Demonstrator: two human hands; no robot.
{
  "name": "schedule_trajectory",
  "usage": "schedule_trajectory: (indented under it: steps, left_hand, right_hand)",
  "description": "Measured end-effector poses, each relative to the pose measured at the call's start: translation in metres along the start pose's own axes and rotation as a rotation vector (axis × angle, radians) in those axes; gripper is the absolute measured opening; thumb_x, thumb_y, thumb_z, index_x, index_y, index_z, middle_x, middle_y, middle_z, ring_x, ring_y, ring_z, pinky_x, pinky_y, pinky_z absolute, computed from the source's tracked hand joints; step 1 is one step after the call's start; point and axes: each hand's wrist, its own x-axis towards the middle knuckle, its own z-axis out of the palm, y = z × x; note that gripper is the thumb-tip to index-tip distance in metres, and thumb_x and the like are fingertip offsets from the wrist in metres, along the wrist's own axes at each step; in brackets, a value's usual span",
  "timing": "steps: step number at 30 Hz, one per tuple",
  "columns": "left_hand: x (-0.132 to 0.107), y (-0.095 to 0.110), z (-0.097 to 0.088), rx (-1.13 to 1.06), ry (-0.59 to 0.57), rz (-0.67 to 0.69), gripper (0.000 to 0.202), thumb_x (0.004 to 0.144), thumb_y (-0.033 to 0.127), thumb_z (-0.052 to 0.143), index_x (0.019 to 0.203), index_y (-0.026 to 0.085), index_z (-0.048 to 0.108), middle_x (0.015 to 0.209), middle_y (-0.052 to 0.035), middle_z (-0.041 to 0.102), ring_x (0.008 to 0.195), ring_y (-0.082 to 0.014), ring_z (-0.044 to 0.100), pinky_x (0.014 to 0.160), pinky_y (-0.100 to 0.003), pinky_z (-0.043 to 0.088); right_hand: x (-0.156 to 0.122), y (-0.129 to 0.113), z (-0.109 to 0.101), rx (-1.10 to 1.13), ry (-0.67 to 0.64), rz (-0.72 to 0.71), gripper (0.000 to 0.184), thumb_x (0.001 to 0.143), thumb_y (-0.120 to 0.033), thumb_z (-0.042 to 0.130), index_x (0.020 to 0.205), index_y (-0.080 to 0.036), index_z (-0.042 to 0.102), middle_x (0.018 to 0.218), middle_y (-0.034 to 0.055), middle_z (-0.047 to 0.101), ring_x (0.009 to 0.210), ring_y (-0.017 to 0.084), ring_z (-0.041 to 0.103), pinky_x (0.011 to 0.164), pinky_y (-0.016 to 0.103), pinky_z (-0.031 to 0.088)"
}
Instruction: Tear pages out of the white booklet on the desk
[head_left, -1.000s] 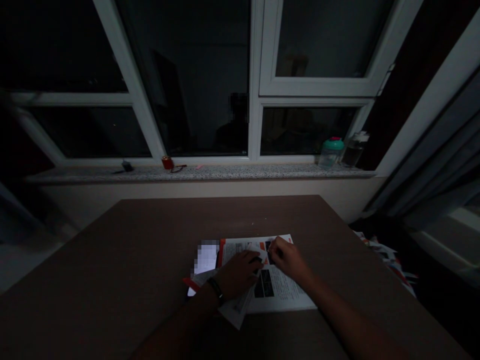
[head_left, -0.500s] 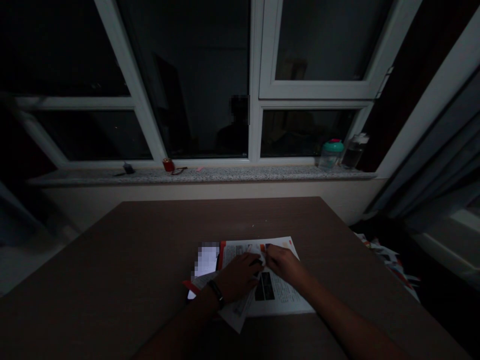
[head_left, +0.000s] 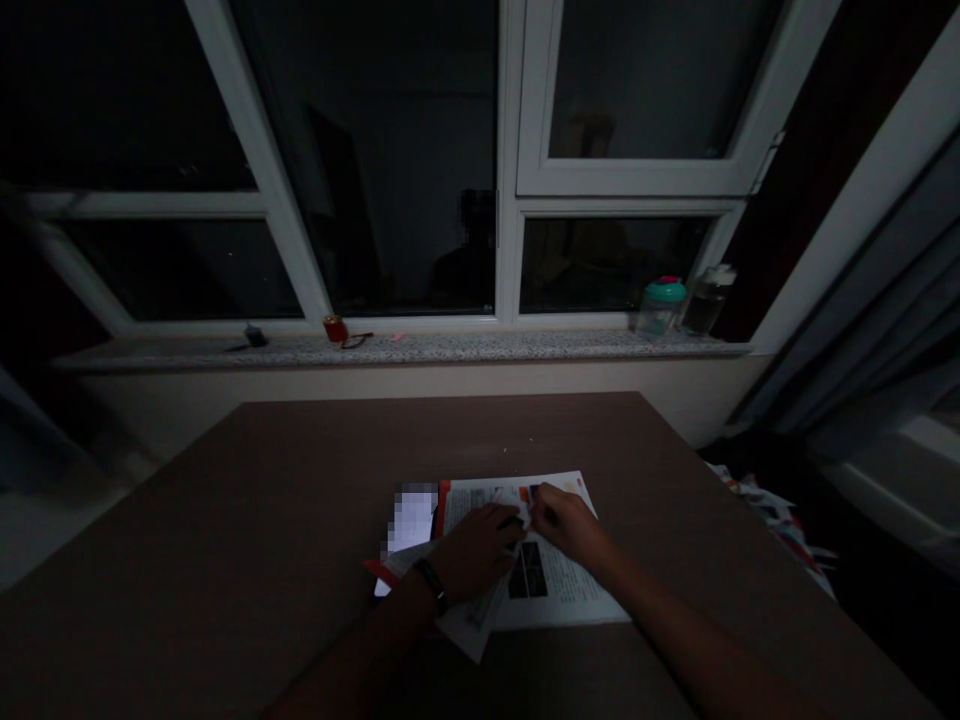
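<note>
Illegibly printed pages [head_left: 571,575] beneath left hand [head_left: 477,550] and right hand [head_left: 568,522]

nothing can be read: the print on the printed pages [head_left: 574,580] is too small and dim, and the lit screen [head_left: 414,518] is mostly pixelated

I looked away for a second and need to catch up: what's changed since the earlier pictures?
The right hand has shifted slightly left and toward the person, bringing its fingertips closer to the left hand. Whether it has gripped anything can't be told. The left hand stays on the printed pages; the lit screen and green-lidded bottle look unmoved.
</note>
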Motion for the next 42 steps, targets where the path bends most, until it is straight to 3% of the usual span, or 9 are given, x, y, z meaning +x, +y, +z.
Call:
schedule_trajectory:
  steps: [5, 11, 17, 26, 33, 39, 42]
  left_hand:
    - [-0.002, -0.001, 0.001, -0.001, 0.010, 0.001, 0.037, 0.085, 0.016, 0.062, 0.121, 0.023, 0.053, 0.135, -0.0056, 0.047, 0.125, -0.0251, 0.041, 0.104, -0.042, 0.035]
    - [-0.003, -0.003, 0.005, -0.019, 0.003, 0.004, 0.045, 0.085, 0.017, 0.061, 0.128, 0.024, 0.049, 0.140, -0.0060, 0.044, 0.131, -0.0247, 0.036, 0.108, -0.042, 0.031]
    - [-0.002, -0.001, 0.005, -0.025, -0.044, -0.054, 0.055, 0.085, 0.018, 0.062, 0.136, 0.022, 0.042, 0.147, -0.0080, 0.037, 0.136, -0.0260, 0.031, 0.111, -0.044, 0.029]
    - [-0.002, 0.000, 0.006, -0.039, -0.035, -0.055, 0.052, 0.084, 0.019, 0.063, 0.133, 0.021, 0.045, 0.148, -0.0079, 0.037, 0.136, -0.0249, 0.031, 0.112, -0.043, 0.028]
    - [-0.002, -0.001, 0.005, -0.040, -0.036, -0.052, 0.051, 0.083, 0.019, 0.064, 0.131, 0.020, 0.046, 0.147, -0.0085, 0.038, 0.136, -0.0248, 0.032, 0.111, -0.043, 0.029]
    - [-0.002, 0.000, 0.002, -0.045, -0.040, -0.059, 0.050, 0.084, 0.020, 0.063, 0.131, 0.021, 0.047, 0.147, -0.0080, 0.039, 0.135, -0.0257, 0.032, 0.110, -0.044, 0.030]
    - [-0.002, 0.000, 0.002, -0.045, -0.037, -0.045, 0.049, 0.085, 0.020, 0.062, 0.131, 0.021, 0.047, 0.146, -0.0081, 0.040, 0.135, -0.0255, 0.033, 0.110, -0.043, 0.030]
  right_hand:
    - [0.005, 0.005, -0.001, -0.063, 0.091, 0.096, 0.012, 0.086, -0.015, 0.047, 0.076, -0.021, 0.049, 0.076, 0.0007, 0.060, 0.068, 0.014, 0.057, 0.064, 0.023, 0.040]
    - [-0.001, 0.005, -0.001, 0.019, 0.175, 0.110, 0.007, 0.083, -0.015, 0.051, 0.079, -0.021, 0.051, 0.079, 0.0016, 0.063, 0.070, 0.015, 0.058, 0.065, 0.023, 0.041]
    - [-0.005, -0.001, -0.001, 0.086, 0.007, 0.071, 0.008, 0.081, -0.019, 0.056, 0.076, -0.021, 0.051, 0.070, -0.0018, 0.061, 0.062, 0.013, 0.055, 0.057, 0.021, 0.038]
    - [0.006, 0.010, 0.002, 0.017, 0.141, 0.248, 0.009, 0.076, -0.018, 0.056, 0.071, -0.020, 0.050, 0.063, -0.0031, 0.057, 0.057, 0.013, 0.052, 0.055, 0.021, 0.036]
    - [0.001, 0.006, 0.002, 0.108, 0.036, 0.193, 0.010, 0.075, -0.018, 0.059, 0.073, -0.021, 0.049, 0.063, -0.0043, 0.058, 0.056, 0.011, 0.053, 0.054, 0.019, 0.035]
    - [0.010, 0.007, 0.000, -0.048, 0.204, 0.295, 0.010, 0.077, -0.017, 0.054, 0.069, -0.020, 0.049, 0.061, -0.0020, 0.057, 0.057, 0.013, 0.054, 0.055, 0.022, 0.035]
    - [0.010, 0.009, -0.001, -0.041, 0.210, 0.296, 0.008, 0.076, -0.017, 0.055, 0.070, -0.020, 0.050, 0.061, -0.0019, 0.058, 0.056, 0.014, 0.053, 0.055, 0.022, 0.035]
